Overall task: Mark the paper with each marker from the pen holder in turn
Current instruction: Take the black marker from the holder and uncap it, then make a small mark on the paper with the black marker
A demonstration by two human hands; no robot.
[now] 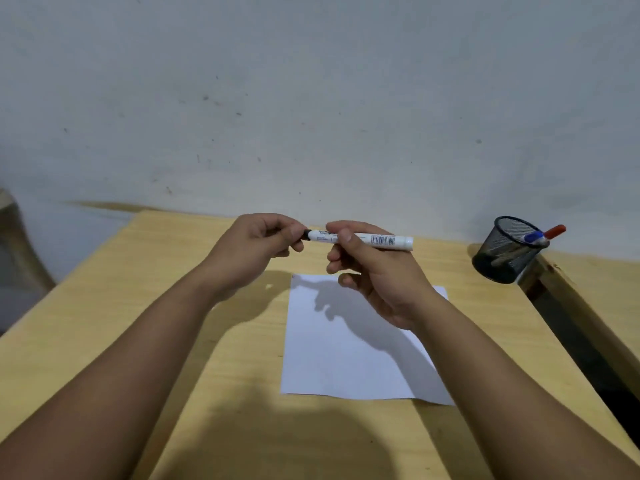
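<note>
A white marker (379, 240) with a black cap lies level in the air above the table. My right hand (374, 271) grips its barrel near the middle. My left hand (256, 247) pinches the black cap at the marker's left end; most of the cap is hidden in the fingers. Below the hands a white sheet of paper (346, 355) lies flat on the wooden table (104, 306); I see no marks on it. A black mesh pen holder (505, 251) stands at the table's far right corner with a blue-capped marker (535, 238) and a red-capped marker (555, 231) in it.
A grey wall rises right behind the table. A dark gap (581, 341) runs along the table's right edge, with a second wooden surface (606, 282) beyond it. A pale chair part (14, 237) shows at the far left.
</note>
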